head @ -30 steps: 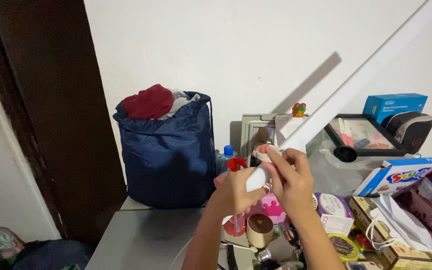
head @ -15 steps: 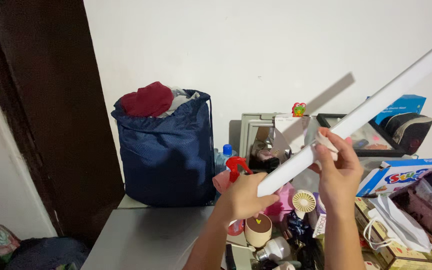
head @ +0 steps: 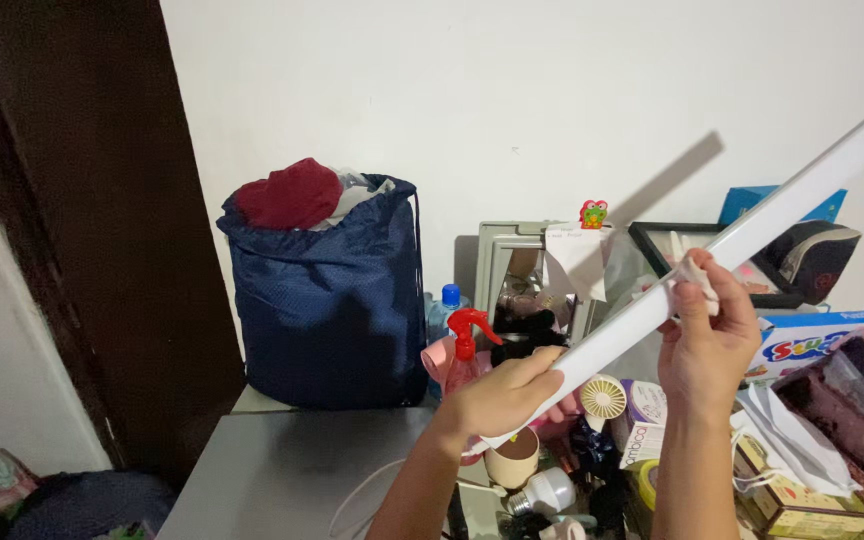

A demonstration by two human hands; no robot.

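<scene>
A long white tube-shaped light bar (head: 802, 195) slants from lower centre up to the top right corner. My left hand (head: 502, 400) grips its lower end. My right hand (head: 702, 335) is wrapped around the bar higher up, pressing a small white cloth or tissue (head: 690, 275) against it. Both hands are held above a cluttered table, in front of a white wall.
A full navy drawstring bag (head: 327, 300) with red cloth on top stands on a grey surface (head: 292, 470). Behind and below the hands are a red spray bottle (head: 464, 345), a small mirror (head: 517, 285), a small fan (head: 604, 397), boxes (head: 812, 340), a loose bulb (head: 542, 492) and a dark door (head: 82, 230) at left.
My right hand has slid up the bar away from my left hand, and the bar has tilted a bit lower. My left hand has stayed on the lower end.
</scene>
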